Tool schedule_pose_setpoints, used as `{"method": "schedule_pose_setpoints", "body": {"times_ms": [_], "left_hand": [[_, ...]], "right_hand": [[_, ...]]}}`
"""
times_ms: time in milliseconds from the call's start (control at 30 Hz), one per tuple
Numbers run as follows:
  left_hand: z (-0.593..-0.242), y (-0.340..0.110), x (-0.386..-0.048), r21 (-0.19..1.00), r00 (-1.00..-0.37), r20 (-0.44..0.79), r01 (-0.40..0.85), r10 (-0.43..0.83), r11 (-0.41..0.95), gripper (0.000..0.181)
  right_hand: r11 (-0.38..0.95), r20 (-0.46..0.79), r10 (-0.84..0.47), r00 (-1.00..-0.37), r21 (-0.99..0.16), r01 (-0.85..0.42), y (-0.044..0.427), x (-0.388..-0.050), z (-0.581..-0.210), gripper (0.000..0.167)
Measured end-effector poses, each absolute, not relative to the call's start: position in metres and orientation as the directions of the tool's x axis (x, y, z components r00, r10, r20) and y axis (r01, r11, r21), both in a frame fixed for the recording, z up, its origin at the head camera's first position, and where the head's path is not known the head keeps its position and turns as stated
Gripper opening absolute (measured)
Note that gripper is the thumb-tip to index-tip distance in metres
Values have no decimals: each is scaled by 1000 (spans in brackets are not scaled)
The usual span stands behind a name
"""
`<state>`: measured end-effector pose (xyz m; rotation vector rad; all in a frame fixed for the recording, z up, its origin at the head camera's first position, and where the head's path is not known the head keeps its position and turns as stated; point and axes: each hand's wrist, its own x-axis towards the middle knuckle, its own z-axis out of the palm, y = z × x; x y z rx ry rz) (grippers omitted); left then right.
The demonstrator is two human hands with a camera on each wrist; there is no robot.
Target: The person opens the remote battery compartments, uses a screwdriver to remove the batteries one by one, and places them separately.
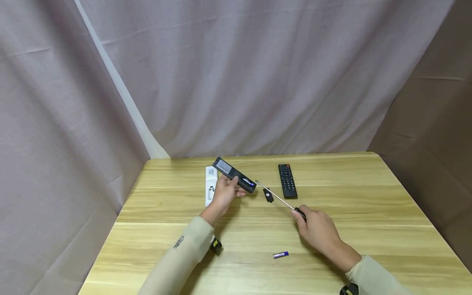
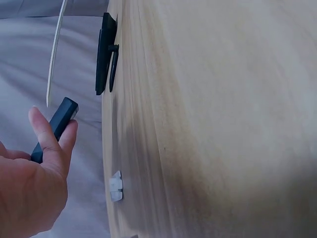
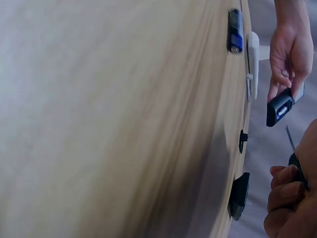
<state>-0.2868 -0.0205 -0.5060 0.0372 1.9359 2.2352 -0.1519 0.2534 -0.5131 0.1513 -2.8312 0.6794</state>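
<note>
My left hand [image 1: 223, 193] holds a black remote control [image 1: 231, 170] above the table, its back facing up. The battery compartment is uncovered, and one battery [image 1: 248, 182] lies inside. In my right hand [image 1: 320, 230] is a screwdriver [image 1: 277, 196], gripped by its dark handle. Its thin metal shaft points left, with the tip just off the remote's near end; the left wrist view also shows the shaft [image 2: 53, 57] apart from the remote. A small black battery cover [image 1: 268, 195] lies on the table below the shaft. Closer to me rests a loose blue-and-white battery [image 1: 281, 255].
A second black remote [image 1: 287, 181] lies buttons up, right of the cover. Partly behind my left hand is a white remote [image 1: 211, 174], back up with its compartment uncovered. The wooden table [image 1: 387, 205] ends at a curtain [image 1: 258, 82].
</note>
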Motion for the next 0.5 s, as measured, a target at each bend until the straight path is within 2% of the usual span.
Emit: {"method": "schedule_pose_setpoints", "body": {"times_ms": [500], "left_hand": [[-504, -22, -285, 982, -981, -86, -112, 172, -151, 33]], "right_hand": [[885, 258, -16, -966, -446, -134, 261, -149, -513, 29]]}}
